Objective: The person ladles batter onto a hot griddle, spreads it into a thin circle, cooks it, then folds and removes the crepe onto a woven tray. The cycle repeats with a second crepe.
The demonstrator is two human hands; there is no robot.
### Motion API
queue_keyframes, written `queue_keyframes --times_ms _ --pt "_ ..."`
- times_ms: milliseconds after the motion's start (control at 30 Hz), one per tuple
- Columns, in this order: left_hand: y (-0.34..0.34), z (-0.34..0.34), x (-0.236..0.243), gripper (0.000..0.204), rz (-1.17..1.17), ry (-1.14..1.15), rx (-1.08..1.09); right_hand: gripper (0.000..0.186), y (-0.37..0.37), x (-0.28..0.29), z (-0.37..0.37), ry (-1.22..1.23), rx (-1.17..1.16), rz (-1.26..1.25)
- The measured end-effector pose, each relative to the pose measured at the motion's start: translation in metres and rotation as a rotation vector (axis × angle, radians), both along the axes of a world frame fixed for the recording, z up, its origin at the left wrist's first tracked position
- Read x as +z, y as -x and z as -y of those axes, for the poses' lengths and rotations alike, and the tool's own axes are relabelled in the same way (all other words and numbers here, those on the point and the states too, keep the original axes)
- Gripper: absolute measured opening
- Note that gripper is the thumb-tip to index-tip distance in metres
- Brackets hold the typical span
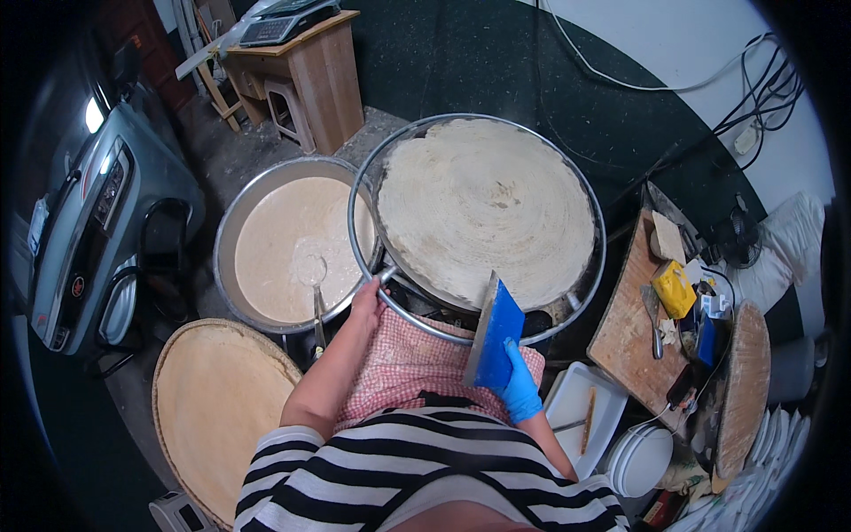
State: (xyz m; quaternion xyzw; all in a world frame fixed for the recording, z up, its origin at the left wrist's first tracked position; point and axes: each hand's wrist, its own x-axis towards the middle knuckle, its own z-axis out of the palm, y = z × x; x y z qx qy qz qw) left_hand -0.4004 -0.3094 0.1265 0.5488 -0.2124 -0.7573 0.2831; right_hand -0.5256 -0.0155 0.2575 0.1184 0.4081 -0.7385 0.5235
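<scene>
My bare left hand (pixel 365 301) is closed on the short handle (pixel 386 274) at the near left of a metal ring (pixel 358 232). The ring encircles a round griddle, over which a thin pale layer of batter (pixel 483 208) lies with swirl marks. In its blue glove, my right hand (pixel 519 387) grips a blue scraper (pixel 498 335) with a straight edge, tilted over the ring's near rim. To the left stands a wide metal basin (pixel 232 282) of pale batter. A ladle (pixel 318 312) rests in it, near my left forearm.
A round tray of flat pancakes (pixel 168 410) lies at lower left, near a parked vehicle (pixel 106 222). At right, a wooden board (pixel 628 306) holds a spatula (pixel 654 330) and a yellow packet (pixel 674 289). Below it are a white tray (pixel 567 399) and stacked white tubs (pixel 640 461).
</scene>
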Motion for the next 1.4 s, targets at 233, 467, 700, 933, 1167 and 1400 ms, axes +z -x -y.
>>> queue_keyframes --times_ms 233,467,700,933,1167,1400 --pt "0.007 -0.096 -0.008 0.019 -0.081 -0.033 -0.256 0.035 -0.004 0.001 0.005 -0.018 0.028 -0.055" --pt "0.012 -0.132 0.017 0.020 -0.162 -0.203 -0.757 0.035 0.014 0.005 0.016 -0.208 0.217 -0.432" --pt "-0.022 -0.087 0.003 0.015 -0.082 -0.158 -0.399 0.029 0.024 0.033 0.043 -0.349 0.440 -1.136" --pt "-0.044 -0.081 0.012 0.015 -0.199 -0.191 -0.313 0.033 0.008 0.047 0.079 -0.343 0.681 -2.052" --pt "-0.049 -0.075 0.019 0.008 -0.220 -0.175 -0.276 0.034 0.019 0.029 0.101 -0.382 0.795 -2.159" --pt "-0.034 0.000 -0.004 0.012 -0.142 0.135 -0.335 0.033 0.020 0.014 0.145 -0.395 0.801 -2.249"
